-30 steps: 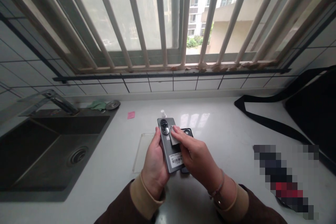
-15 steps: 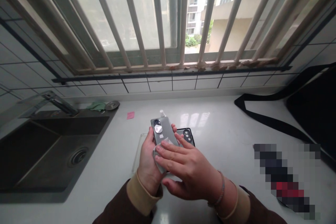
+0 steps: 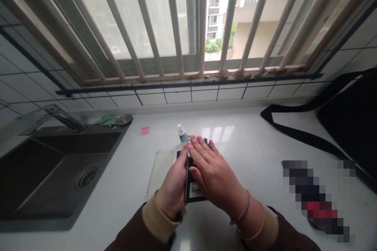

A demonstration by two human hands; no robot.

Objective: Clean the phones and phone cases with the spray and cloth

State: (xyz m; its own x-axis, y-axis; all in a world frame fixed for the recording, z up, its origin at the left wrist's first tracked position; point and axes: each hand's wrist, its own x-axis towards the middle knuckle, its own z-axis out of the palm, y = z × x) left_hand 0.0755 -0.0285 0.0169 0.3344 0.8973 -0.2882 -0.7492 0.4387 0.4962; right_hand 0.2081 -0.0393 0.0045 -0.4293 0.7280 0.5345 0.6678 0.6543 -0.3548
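Grey phone (image 3: 193, 188), frame centre | left hand (image 3: 173, 188) grips its edge | right hand (image 3: 210, 174) fingers flat on top | better wiped with light, even strokes

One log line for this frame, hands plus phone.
left hand: grips phone | right hand: flat on phone back | clear case: counter | spray bottle: behind

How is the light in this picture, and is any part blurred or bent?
Head view: daylight enters through the barred window and glares on the counter; the bars splay outward from wide-angle distortion; a pixelated patch hides something at the right; the hands and phone look sharp.
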